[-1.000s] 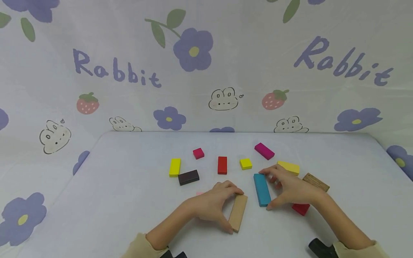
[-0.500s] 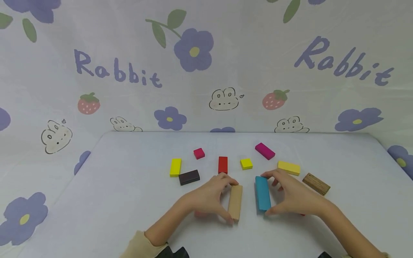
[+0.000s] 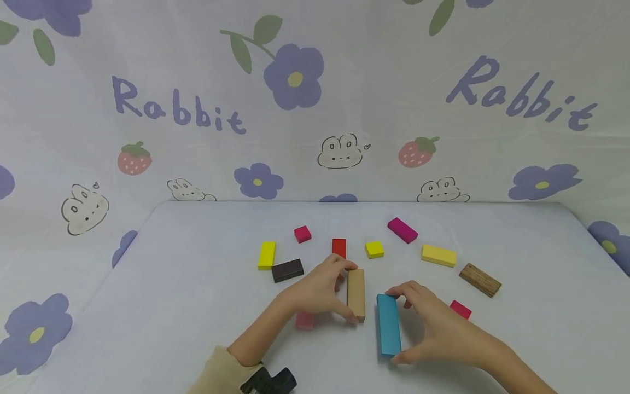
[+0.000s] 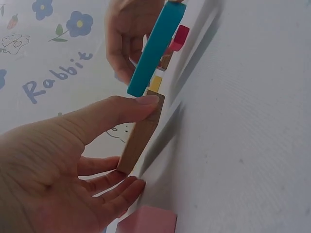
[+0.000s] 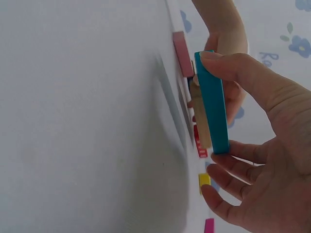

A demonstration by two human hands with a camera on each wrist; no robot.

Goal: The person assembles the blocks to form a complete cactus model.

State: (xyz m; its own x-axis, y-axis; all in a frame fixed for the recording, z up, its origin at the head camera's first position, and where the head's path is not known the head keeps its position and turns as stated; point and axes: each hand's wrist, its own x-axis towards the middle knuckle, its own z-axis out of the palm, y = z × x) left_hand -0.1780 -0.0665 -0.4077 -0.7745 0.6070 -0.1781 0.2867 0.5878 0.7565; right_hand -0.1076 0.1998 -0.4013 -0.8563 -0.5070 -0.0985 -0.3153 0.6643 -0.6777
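My left hand pinches a tan wooden block by its two ends, thumb at the near end and a finger at the far end. In the left wrist view this block is off the white surface, with a shadow beside it. To its right, my right hand holds a blue block the same way, thumb near and fingertips far. The right wrist view also shows the blue block lifted, a gap between it and its shadow. A pink block lies partly hidden under my left wrist.
Around the hands lie a red block, a dark block, yellow blocks, a small yellow block, a magenta block, a brown wood-grain block and crimson blocks. A patterned cloth rises behind the table.
Both blocks have come up off the table. The left hand has moved away from the body with the tan block; the right hand has drawn the blue block nearer and slightly left.
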